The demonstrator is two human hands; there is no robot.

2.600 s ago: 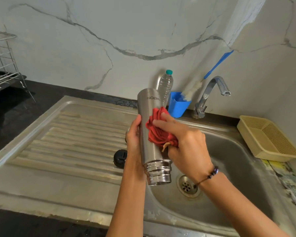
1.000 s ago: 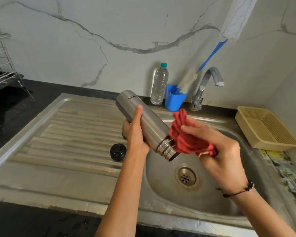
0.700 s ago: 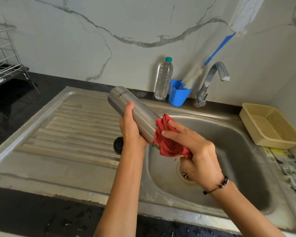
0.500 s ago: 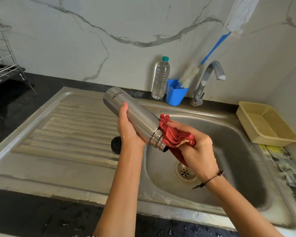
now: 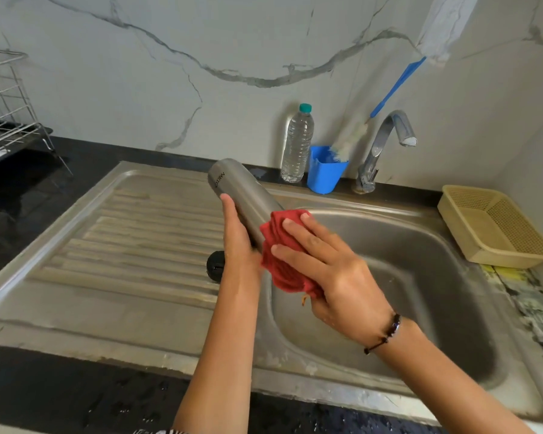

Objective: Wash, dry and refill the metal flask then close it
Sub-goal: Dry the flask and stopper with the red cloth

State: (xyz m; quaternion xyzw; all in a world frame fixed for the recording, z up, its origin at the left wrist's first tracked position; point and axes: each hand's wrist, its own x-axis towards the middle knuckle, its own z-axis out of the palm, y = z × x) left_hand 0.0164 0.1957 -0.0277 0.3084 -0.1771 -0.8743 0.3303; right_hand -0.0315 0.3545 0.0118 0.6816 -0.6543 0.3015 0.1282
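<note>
- Left hand grips the metal flask around its middle, thumb lying along the near side, holding it in the air above the sink's inner edge where the draining board meets the basin.
- Right hand presses a red cloth around the flask's lower end, fingers spread over the cloth and curled about it.
- Half a second ago the threaded mouth of the flask showed bare with the cloth bunched just beyond it; now the cloth covers that end completely and the threads are hidden.
- The flask keeps its slant, closed base up and toward the wall, mouth end down and toward the person, with the printed name near the base visible.
- The right hand has slid up along the flask, so its fingertips now lie on the body rather than past the mouth.
- Black cap lies on the draining board at its edge beside the basin, partly hidden behind the left wrist, where it lay before.
- At the back edge of the sink stand a plastic water bottle and a blue cup holding a bottle brush, beside the tap.
- A yellow basket sits on the counter at the sink's right edge, and a wire rack at the far left.
</note>
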